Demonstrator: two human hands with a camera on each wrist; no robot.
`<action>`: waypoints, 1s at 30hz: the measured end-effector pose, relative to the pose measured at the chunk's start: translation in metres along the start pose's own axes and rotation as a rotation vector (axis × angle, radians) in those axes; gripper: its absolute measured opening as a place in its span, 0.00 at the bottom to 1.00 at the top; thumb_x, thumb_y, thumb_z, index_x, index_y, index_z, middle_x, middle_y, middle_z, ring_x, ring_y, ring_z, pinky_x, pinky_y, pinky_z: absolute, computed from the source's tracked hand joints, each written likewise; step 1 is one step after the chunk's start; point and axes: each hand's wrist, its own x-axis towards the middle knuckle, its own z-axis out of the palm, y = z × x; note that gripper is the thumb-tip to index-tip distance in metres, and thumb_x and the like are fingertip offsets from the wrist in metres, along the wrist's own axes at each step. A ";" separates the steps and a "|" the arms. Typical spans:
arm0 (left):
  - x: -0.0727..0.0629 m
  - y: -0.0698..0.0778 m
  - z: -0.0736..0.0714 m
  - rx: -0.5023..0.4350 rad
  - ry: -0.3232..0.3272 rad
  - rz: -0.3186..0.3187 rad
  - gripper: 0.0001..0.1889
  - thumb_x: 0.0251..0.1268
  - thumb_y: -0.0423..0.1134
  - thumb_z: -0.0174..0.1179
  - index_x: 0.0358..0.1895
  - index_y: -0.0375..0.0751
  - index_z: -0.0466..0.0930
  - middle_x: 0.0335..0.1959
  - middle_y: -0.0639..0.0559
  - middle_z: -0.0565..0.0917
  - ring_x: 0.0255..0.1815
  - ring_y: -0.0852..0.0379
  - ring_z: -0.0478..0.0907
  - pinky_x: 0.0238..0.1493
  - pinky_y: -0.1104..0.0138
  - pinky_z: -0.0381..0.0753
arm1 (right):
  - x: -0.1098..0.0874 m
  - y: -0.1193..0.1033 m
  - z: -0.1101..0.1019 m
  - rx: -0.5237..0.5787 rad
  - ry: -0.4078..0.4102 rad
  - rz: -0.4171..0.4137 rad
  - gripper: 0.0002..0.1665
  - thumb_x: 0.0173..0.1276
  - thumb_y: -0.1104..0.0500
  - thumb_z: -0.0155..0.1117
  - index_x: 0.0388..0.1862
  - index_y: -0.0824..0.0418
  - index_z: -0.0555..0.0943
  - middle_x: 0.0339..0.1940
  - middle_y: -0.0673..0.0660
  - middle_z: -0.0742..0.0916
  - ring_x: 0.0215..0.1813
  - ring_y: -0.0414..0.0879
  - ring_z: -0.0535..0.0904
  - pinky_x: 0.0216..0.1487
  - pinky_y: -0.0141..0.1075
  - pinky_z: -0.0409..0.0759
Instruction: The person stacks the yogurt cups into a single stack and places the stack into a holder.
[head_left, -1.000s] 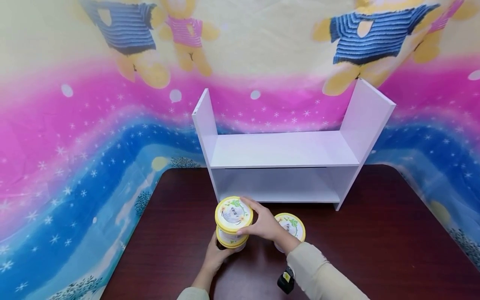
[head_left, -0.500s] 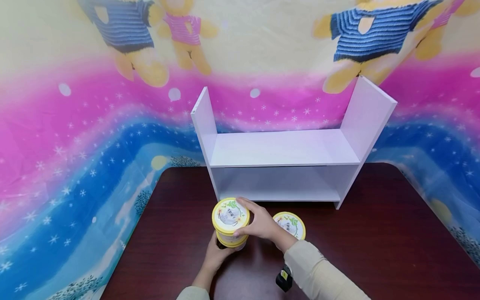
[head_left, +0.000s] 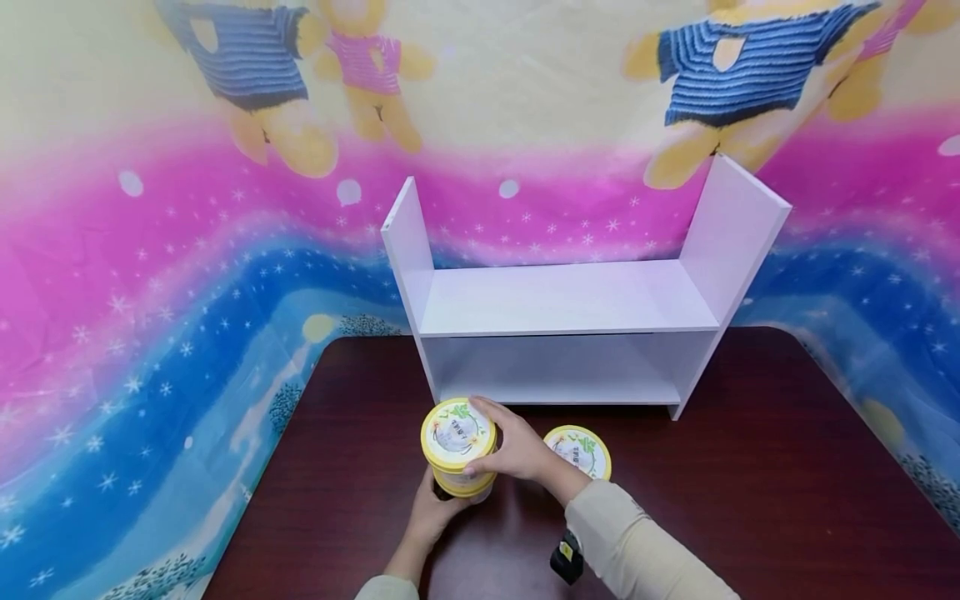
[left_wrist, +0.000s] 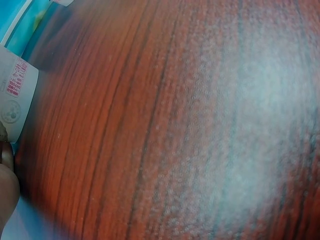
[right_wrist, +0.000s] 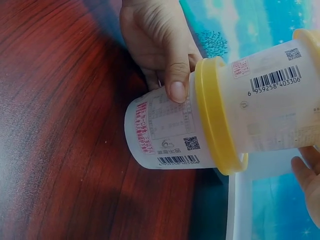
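Two plastic tubs with yellow lids stand one on top of the other, left of centre in the head view. My left hand [head_left: 431, 517] grips the lower tub [right_wrist: 170, 125], its thumb across the side in the right wrist view. My right hand [head_left: 517, 448] holds the upper tub [head_left: 457, 433] between thumb and fingers. That tub's base meets the lower tub's yellow lid [right_wrist: 212, 110], slightly off line with it. A third matching tub [head_left: 581, 450] stands on the table, partly behind my right forearm. In the left wrist view only an edge of a tub [left_wrist: 17, 95] shows.
A white two-tier shelf [head_left: 566, 300] stands at the back of the dark red wooden table [head_left: 787, 492]. A printed cloth with bears and snowflakes [head_left: 225, 250] hangs behind and at both sides. A black wrist device [head_left: 567, 560] sits below my right sleeve.
The upper tub has shifted slightly left and a little lower, with my right hand moving along. My left hand and the lower tub stay nearly in place.
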 end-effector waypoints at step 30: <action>-0.001 -0.002 0.002 0.019 0.035 0.016 0.44 0.31 0.35 0.72 0.60 0.44 0.59 0.52 0.46 0.69 0.52 0.52 0.63 0.53 0.56 0.55 | -0.024 0.004 -0.034 0.055 0.049 0.079 0.52 0.42 0.55 0.72 0.65 0.59 0.56 0.62 0.59 0.65 0.61 0.56 0.59 0.55 0.49 0.60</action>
